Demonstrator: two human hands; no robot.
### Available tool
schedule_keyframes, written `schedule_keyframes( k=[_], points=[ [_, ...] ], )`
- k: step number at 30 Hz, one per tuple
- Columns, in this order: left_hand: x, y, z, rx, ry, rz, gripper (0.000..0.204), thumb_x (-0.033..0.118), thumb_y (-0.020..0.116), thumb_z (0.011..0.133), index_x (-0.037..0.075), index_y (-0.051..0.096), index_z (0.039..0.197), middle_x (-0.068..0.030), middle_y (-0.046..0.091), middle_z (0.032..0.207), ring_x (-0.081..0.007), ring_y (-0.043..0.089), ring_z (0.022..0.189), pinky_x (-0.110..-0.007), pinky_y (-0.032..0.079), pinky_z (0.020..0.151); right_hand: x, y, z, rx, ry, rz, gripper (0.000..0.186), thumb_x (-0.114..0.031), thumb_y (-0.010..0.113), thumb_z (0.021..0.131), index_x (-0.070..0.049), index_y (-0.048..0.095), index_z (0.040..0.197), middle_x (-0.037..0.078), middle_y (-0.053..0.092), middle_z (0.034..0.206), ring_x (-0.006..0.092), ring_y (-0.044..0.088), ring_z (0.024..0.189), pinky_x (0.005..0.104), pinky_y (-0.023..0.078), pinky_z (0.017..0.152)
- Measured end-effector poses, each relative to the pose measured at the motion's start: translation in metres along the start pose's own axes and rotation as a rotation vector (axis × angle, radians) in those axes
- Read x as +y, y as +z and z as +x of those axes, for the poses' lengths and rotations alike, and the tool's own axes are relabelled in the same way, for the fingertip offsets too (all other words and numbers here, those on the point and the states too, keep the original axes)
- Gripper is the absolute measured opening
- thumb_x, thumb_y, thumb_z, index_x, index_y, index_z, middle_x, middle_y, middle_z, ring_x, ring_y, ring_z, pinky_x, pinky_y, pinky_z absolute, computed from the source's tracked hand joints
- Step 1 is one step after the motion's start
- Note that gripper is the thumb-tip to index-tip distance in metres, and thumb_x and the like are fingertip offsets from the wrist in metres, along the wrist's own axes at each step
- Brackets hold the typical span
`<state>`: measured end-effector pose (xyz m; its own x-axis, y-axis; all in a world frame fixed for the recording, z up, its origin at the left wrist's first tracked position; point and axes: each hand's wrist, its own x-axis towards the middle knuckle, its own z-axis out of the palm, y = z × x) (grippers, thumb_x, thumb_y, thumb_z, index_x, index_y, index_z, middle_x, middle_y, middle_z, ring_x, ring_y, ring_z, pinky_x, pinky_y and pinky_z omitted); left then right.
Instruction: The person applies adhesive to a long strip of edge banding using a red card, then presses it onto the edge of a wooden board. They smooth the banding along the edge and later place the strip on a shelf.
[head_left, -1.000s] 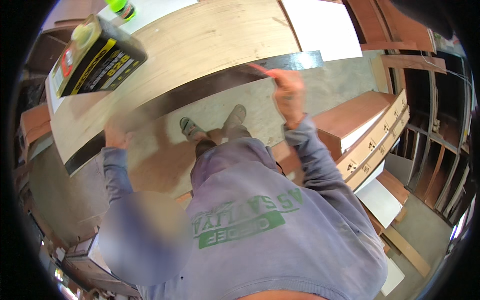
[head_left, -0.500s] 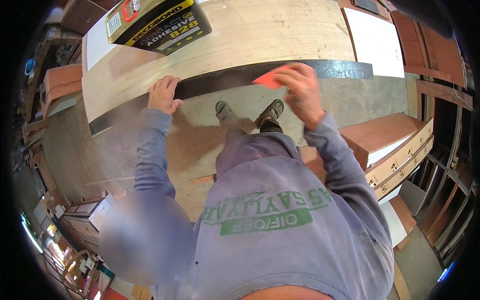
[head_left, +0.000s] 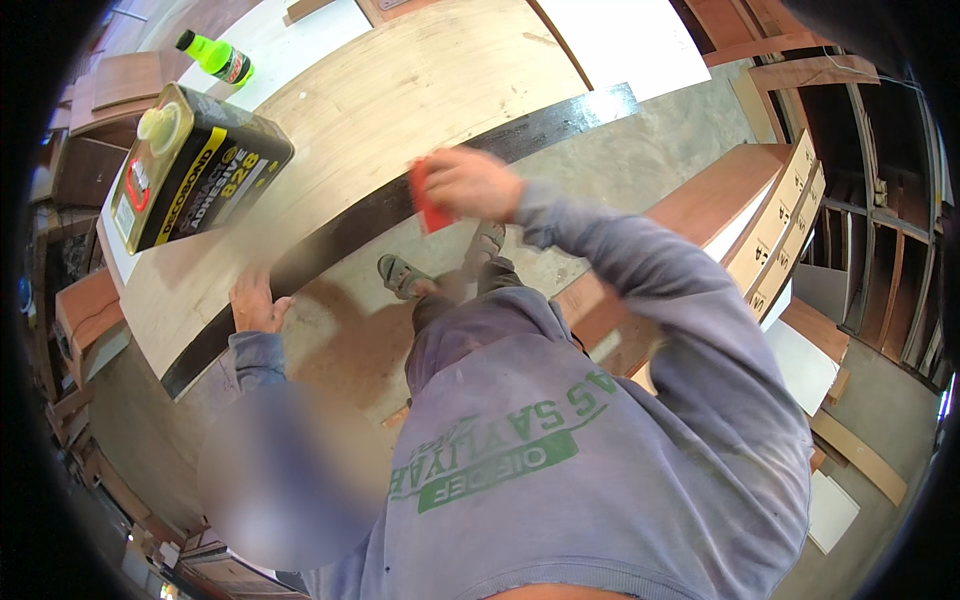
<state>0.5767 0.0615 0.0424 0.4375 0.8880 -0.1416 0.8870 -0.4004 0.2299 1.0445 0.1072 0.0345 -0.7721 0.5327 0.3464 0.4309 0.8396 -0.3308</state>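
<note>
My right hand (head_left: 475,185) grips a flat red spreader (head_left: 431,208) over the front edge of a pale plywood panel (head_left: 430,80), beside a long dark strip (head_left: 520,137) lying along that edge. The strip looks wet and glossy toward its right end. My left hand (head_left: 258,298) rests on the panel edge further left, fingers apart, with nothing held. Behind it on the panel stands a black and yellow metal can (head_left: 225,160) with an open pale spout.
A green plastic bottle (head_left: 218,60) stands on a white board behind the can. Another white board (head_left: 630,40) lies at back right. Wooden cabinets (head_left: 705,195) sit to my right, stacked panels (head_left: 100,310) at far left. My sandalled feet (head_left: 400,275) are below the edge.
My right hand with the red spreader has swept leftward along the strip from its right part, and is slightly blurred. My left hand stays on the panel edge; the whole view has shifted.
</note>
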Motion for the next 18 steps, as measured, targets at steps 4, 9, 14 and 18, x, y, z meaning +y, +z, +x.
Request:
schedule_keyframes(
  k=[4,9,14,18],
  points=[
    [0.005,-0.004,0.004,-0.061,-0.054,0.005,0.079,0.019,0.085,0.066,0.002,0.053,0.136,-0.0182,0.057,0.132,-0.0393,0.052,0.125,-0.048,0.039,0.105,0.061,-0.115,-0.128,0.062,0.231,-0.079,0.018,-0.003,0.072,0.074,-0.006,0.072,0.092,0.008,0.073,0.106,0.0303,0.063,0.112,0.0400,0.055,0.094],
    [0.005,-0.012,0.000,-0.064,-0.028,-0.065,0.079,0.011,0.082,0.065,0.003,0.053,0.137,-0.0197,0.055,0.133,-0.0402,0.052,0.125,-0.049,0.042,0.104,0.093,-0.197,-0.210,0.212,0.618,-0.321,0.023,0.007,0.066,0.075,-0.003,0.074,0.094,0.011,0.074,0.101,0.0306,0.066,0.108,0.0387,0.055,0.094],
    [0.034,-0.032,0.021,-0.056,-0.165,-0.097,0.074,0.016,0.082,0.068,0.001,0.055,0.135,-0.0211,0.055,0.130,-0.0411,0.055,0.119,-0.051,0.045,0.103,0.065,-0.181,-0.249,0.541,0.804,-0.440,0.034,0.013,0.063,0.074,-0.005,0.076,0.100,0.011,0.075,0.103,0.0317,0.067,0.105,0.0386,0.056,0.091],
    [0.140,-0.008,0.082,0.267,-0.059,0.079,0.071,0.028,0.082,0.073,0.000,0.056,0.134,-0.0204,0.057,0.129,-0.0396,0.056,0.120,-0.051,0.044,0.103,0.038,-0.146,-0.255,0.667,0.943,-0.305,0.036,0.015,0.063,0.073,-0.005,0.076,0.101,0.011,0.075,0.104,0.0322,0.067,0.105,0.0389,0.055,0.092]
  ],
)
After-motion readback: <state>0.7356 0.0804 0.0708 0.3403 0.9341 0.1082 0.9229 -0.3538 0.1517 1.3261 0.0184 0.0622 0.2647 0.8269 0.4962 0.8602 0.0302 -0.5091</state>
